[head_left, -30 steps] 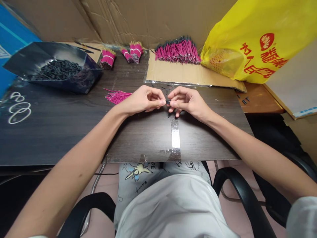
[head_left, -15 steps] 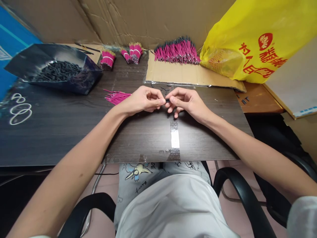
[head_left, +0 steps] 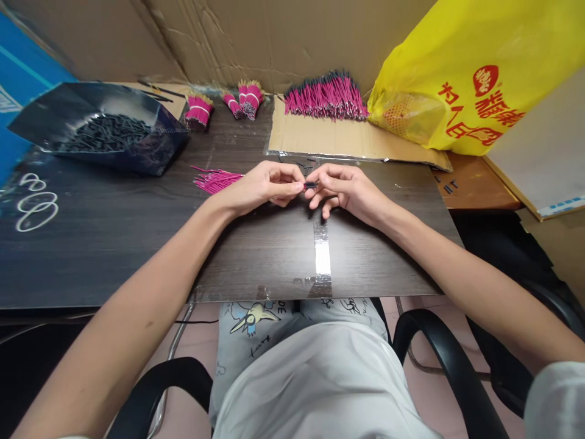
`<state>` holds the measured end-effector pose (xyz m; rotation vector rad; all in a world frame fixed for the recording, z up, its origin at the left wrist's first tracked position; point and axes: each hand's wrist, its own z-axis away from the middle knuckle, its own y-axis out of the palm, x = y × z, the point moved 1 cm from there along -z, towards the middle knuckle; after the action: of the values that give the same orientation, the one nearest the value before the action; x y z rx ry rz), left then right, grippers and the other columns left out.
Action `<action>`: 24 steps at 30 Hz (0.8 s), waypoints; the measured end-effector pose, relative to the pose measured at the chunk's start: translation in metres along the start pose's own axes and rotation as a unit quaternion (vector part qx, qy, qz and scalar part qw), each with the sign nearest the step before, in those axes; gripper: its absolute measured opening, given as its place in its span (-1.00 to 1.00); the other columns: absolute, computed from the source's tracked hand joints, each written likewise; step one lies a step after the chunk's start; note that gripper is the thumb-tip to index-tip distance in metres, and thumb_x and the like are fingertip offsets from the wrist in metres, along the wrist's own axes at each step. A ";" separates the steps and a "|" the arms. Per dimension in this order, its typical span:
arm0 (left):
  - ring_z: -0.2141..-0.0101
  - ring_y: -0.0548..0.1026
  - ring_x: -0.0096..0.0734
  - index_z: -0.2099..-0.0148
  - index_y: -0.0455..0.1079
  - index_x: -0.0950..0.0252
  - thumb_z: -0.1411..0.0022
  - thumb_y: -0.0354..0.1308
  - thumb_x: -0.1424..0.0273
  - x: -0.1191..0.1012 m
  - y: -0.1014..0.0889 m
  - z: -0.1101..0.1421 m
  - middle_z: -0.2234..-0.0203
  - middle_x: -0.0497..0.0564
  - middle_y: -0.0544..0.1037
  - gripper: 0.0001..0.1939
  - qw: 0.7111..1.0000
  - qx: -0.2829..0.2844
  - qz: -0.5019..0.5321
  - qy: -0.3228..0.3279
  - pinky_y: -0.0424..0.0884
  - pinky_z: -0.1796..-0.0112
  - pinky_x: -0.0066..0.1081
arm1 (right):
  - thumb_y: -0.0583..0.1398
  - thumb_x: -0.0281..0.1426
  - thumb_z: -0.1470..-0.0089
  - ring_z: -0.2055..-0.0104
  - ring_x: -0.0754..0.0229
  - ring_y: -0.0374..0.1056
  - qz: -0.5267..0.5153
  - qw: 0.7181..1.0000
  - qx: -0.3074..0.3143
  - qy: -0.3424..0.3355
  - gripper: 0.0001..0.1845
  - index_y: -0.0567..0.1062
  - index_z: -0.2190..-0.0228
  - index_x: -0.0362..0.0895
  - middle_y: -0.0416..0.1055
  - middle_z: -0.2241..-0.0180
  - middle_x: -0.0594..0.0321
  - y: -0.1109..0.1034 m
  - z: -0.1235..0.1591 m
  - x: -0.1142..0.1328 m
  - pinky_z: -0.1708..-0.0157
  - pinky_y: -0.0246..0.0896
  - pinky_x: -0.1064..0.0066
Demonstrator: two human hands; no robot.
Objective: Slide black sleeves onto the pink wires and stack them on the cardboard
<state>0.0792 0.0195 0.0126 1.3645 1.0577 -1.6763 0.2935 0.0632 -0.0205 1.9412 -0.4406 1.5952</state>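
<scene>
My left hand (head_left: 274, 184) is closed in a pinch near the middle of the table. From its fingertips a short black sleeve (head_left: 311, 185) sticks out to the right, with a bit of pink wire showing at its left end. Facing it, my right hand (head_left: 340, 186) has its fingers apart and its thumb raised off the sleeve; whether a finger behind still touches the sleeve, I cannot tell. Loose pink wires (head_left: 214, 180) lie to the left, partly hidden by my left hand. A few small black sleeves lie on the table behind and below my fingers.
At the left stands a dark bag (head_left: 150, 143) holding many black sleeves. Tied pink wire bundles (head_left: 198, 112) sit at the back. A row of black-tipped pink wires (head_left: 324, 97) lies on cardboard (head_left: 315, 139). A yellow bag (head_left: 425, 73) and white rings (head_left: 39, 210) flank the table.
My right thumb has lifted off the black sleeve, so more of it shows. My left hand has stayed nearly in place.
</scene>
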 end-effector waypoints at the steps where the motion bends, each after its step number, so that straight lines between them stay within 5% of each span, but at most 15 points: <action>1: 0.55 0.28 -0.71 0.30 0.46 0.35 -0.14 0.46 0.20 0.000 0.000 0.000 0.52 -0.07 0.45 -0.66 1.000 0.002 0.004 -0.001 0.18 0.53 -0.64 | 0.41 -0.06 -0.17 0.28 0.18 0.57 -0.001 1.000 0.002 0.000 -0.53 0.52 0.14 -0.18 0.59 0.22 0.12 0.000 0.000 0.000 0.44 0.50 0.46; 9: 0.56 0.27 -0.73 0.31 0.46 0.37 -0.14 0.46 0.26 0.000 0.002 0.000 0.52 -0.09 0.42 -0.68 1.000 0.010 0.014 -0.009 0.18 0.54 -0.68 | 0.49 -0.07 -0.05 0.38 0.24 0.52 0.004 1.000 -0.001 -0.005 -0.47 0.50 0.18 -0.19 0.56 0.32 0.19 0.001 -0.002 -0.004 0.49 0.46 0.50; 17: 0.57 0.29 -0.71 0.30 0.44 0.37 -0.17 0.45 0.23 0.002 0.005 -0.002 0.48 -0.04 0.50 -0.67 0.999 0.027 0.039 0.009 0.20 0.56 -0.66 | 0.41 -0.09 -0.17 0.31 0.18 0.56 -0.041 0.998 0.038 0.002 -0.55 0.52 0.15 -0.18 0.54 0.30 0.18 0.000 -0.001 0.002 0.47 0.49 0.45; 24: 0.56 0.31 -0.69 0.28 0.45 0.36 -0.22 0.38 0.29 0.000 0.005 0.000 0.53 -0.09 0.45 -0.76 0.999 0.023 0.024 -0.008 0.19 0.54 -0.64 | 0.47 -0.10 -0.08 0.41 0.27 0.46 -0.012 1.000 0.004 -0.004 -0.54 0.51 0.21 -0.17 0.48 0.38 0.25 0.005 -0.002 0.000 0.52 0.43 0.49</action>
<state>0.0841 0.0174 0.0119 1.3930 0.9757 -1.6837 0.2895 0.0607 -0.0188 1.9528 -0.4138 1.5779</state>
